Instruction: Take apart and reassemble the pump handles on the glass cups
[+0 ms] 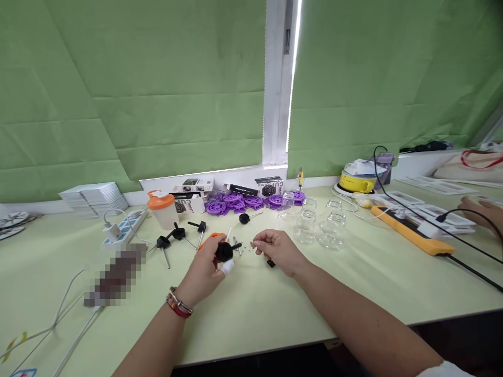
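My left hand, with a white wrap on the thumb, is closed around a black round plastic part that has a short black arm sticking out to the right. Just right of it, my right hand pinches its fingertips together over the table; whatever is between them is too small to name. Tiny metal pieces lie between the two hands. A small black block sits under the right hand. Behind the left hand, an orange object is partly hidden. Black parts with metal rods lie to the left.
Purple plastic parts are piled by the back wall beside printed boxes. Clear cups stand right of them. An orange-lidded shaker bottle, a white power strip and an orange power strip flank the work. Another person's hand shows far right.
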### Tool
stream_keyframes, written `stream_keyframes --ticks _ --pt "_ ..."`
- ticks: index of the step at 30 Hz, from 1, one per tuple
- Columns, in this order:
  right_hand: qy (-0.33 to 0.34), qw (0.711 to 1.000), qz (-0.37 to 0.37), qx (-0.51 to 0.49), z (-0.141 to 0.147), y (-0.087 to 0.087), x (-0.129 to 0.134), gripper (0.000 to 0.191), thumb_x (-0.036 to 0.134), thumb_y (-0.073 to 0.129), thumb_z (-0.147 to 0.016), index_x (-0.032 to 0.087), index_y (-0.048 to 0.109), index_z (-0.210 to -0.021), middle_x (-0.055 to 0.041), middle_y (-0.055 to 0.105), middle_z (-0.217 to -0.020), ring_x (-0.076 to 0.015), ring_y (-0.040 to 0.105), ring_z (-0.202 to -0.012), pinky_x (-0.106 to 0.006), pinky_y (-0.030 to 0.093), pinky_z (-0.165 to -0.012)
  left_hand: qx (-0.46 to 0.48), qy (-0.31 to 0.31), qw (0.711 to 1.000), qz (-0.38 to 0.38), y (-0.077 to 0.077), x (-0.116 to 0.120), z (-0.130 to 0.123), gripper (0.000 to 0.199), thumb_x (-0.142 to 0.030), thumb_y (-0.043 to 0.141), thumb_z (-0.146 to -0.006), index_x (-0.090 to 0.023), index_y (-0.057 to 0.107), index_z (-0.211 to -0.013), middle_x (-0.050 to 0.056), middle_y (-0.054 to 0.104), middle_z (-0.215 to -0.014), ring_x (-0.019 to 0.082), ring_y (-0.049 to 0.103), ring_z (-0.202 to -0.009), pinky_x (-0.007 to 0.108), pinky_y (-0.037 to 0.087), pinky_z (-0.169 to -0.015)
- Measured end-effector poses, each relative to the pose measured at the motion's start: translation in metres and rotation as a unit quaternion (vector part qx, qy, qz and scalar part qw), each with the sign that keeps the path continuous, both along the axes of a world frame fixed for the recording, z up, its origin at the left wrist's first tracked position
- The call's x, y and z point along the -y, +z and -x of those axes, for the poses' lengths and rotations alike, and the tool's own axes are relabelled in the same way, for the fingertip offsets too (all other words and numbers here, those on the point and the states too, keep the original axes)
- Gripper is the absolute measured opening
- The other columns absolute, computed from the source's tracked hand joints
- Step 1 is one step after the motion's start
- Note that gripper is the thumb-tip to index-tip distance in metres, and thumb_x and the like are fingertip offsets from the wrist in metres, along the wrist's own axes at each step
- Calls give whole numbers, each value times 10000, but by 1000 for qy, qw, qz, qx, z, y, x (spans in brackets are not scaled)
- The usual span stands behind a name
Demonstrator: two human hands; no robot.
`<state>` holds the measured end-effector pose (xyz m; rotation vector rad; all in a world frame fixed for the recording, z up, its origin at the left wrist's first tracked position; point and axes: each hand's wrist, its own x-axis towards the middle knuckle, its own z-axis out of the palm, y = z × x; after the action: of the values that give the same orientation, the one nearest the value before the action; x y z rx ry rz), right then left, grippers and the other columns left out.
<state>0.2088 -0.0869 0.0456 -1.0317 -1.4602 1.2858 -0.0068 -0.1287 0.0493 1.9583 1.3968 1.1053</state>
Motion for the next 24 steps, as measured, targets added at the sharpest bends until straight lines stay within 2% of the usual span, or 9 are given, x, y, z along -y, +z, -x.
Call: stream_keyframes --ticks 3,5,7,9,12,14,19,24 --pt "-48 998 21 -39 -9 -12 8 222 339 659 -698 154 620 -813 -26 622 -717 -112 549 -599 -220 406 -505 134 -51 987 76 -4 7 -12 461 -365 598 -764 -212 512 -1190 75 593 -993 177 579 -781 329 492 -712" --pt "-72 995 29 -59 -13 -21 9 238 343 656 -705 153 613 -843 -27 627 -731 -104 552 -600 -227 436 -536 256 -66 956 126 -7 7 -16 393 -382 557 -804 -195 525 -1148 43 594 -846 152 568 -670 319 490 -641" --pt "-57 995 37 -76 -13 -27 9 246 354 654 -708 152 607 -841 -39 637 -765 -118 582 -647 -228 454 -550 355 -65 918 164 -12 5 -19 348 -412 536 -825 -175 539 -1078 31 593 -765 130 544 -572 285 463 -536" --pt "-29 995 44 -89 -10 -30 11 248 364 666 -694 152 599 -804 -43 640 -774 -138 608 -684 -230 464 -545 409 -46 890 195 -18 2 -21 343 -454 549 -818 -154 553 -983 47 615 -743 117 536 -521 256 438 -471" --pt "-13 994 50 -99 -4 -31 15 248 354 686 -669 152 586 -774 -28 629 -734 -144 614 -665 -246 483 -548 437 -5 869 230 -27 -1 -21 394 -516 564 -796 -136 558 -901 63 638 -703 104 535 -480 227 432 -435" --pt "-9 994 45 -99 -1 -32 18 231 342 680 -675 154 579 -763 -16 608 -708 -145 609 -666 -254 491 -555 427 8 872 238 -31 -1 -22 434 -559 565 -778 -138 554 -885 60 641 -684 105 544 -473 218 431 -426" --pt "19 998 24 -52 6 -42 27 150 312 599 -748 178 542 -781 9 539 -686 -142 583 -632 -220 399 -463 330 63 917 215 -33 2 -24 505 -665 500 -748 -169 516 -839 33 617 -611 141 550 -422 233 374 -370" --pt "-19 998 -54 28 11 -57 30 78 263 518 -802 191 547 -794 21 514 -671 -109 485 -594 -242 382 -549 171 113 961 186 -37 1 -22 489 -659 381 -806 -190 516 -786 17 565 -550 151 502 -373 258 315 -369"
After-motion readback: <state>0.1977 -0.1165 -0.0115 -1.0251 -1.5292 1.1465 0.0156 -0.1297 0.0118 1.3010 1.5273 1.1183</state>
